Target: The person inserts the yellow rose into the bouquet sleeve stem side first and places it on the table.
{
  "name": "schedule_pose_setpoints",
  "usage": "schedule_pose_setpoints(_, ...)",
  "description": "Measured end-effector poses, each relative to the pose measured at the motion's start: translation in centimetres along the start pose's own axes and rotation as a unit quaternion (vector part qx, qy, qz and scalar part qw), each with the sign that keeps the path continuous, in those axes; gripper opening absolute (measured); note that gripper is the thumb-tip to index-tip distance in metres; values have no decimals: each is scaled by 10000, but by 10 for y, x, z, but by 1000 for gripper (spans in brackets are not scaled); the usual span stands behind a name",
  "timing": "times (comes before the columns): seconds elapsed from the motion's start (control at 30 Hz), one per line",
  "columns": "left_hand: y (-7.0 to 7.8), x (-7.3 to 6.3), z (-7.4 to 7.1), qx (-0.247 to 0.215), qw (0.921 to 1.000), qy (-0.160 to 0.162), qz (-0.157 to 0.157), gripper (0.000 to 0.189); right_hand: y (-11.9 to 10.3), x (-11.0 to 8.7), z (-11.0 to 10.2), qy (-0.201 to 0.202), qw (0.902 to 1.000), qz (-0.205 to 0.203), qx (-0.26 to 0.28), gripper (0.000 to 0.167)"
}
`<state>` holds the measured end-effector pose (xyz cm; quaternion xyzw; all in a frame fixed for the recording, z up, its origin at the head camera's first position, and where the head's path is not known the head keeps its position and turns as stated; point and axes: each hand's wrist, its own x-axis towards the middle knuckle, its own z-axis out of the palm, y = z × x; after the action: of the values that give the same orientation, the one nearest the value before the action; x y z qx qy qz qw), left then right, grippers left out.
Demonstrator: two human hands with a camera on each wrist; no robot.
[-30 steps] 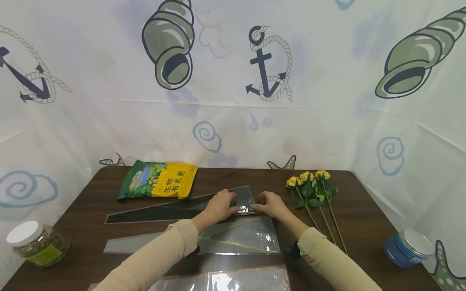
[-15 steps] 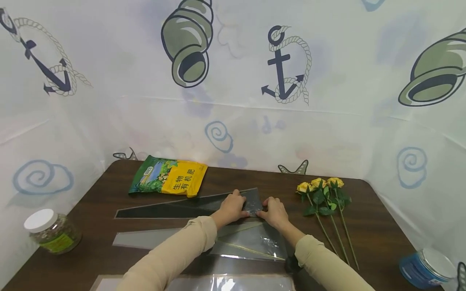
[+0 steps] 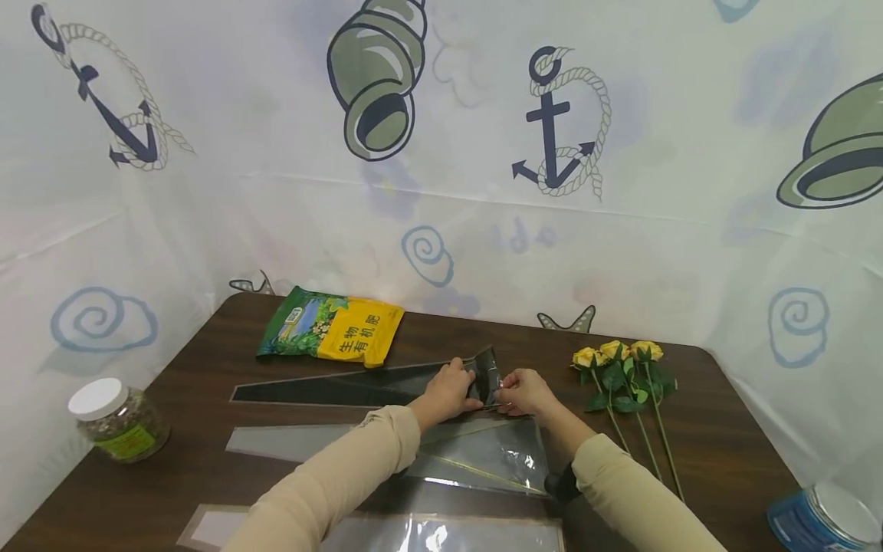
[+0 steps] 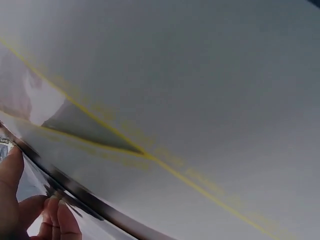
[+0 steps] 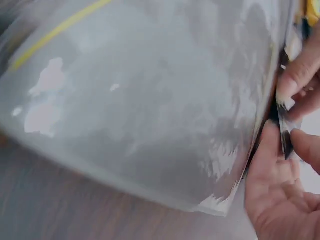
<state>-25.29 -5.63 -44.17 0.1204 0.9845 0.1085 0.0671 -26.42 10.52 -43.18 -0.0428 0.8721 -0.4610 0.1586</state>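
- Wide end of the dark film sleeve (image 3: 386,385) now stands in glossy folds, flatter before.
- Right hand (image 3: 527,392) pinches its edge; left hand (image 3: 447,391) grips beside.
- Tapered, it lies behind a translucent gold-lined sleeve (image 3: 490,451) on the wood-grain table (image 3: 717,429).

Our head cam looks forward and down over the wood-grain table (image 3: 200,429). Both wrist cams put us close on the yellow-lined plastic sleeve (image 4: 225,100).
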Motion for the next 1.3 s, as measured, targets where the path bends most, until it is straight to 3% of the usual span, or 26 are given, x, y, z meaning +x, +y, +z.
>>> schedule_pose_setpoints(0.1, -1, -1, 0, 37, 9999, 78, 86, 58, 5, 7, -3, -296, 9943, 380, 947, 30)
schedule_pose_setpoints(0.23, -2, -1, 2, 19, 9998, 142, 140, 57, 14, 15, -7, -425, 9886, 507, 1355, 27)
schedule_pose_setpoints(0.53, -4, -1, 2, -132, 9990, 318, 287, 58, 17, 18, -11, -430, 9874, 471, 1448, 13)
schedule_pose_setpoints(0.7, -6, -3, 1, -792, 9955, 412, 330, 54, 19, 20, -9, -420, 9898, 243, 1343, 8)
schedule_pose_setpoints(0.8, -7, -3, 3, -1428, 9878, 578, 233, 51, 19, 19, -7, -407, 9906, 86, 1300, 9)
schedule_pose_setpoints(0.9, -4, -3, 6, -2103, 9742, 810, 135, 48, 21, 18, -6, -415, 9915, -64, 1232, 10)
schedule_pose_setpoints(1.0, 0, -3, 10, -2481, 9622, 1122, 86, 45, 21, 16, -4, -464, 9916, -253, 1184, 11)
schedule_pose_setpoints(1.13, 5, -2, 13, -2576, 9543, 1518, -24, 40, 21, 13, -2, -493, 9906, -489, 1180, 10)
schedule_pose_setpoints(1.3, 10, 0, 14, -2634, 9483, 1759, -212, 33, 20, 13, -3, -481, 9888, -573, 1294, 9)
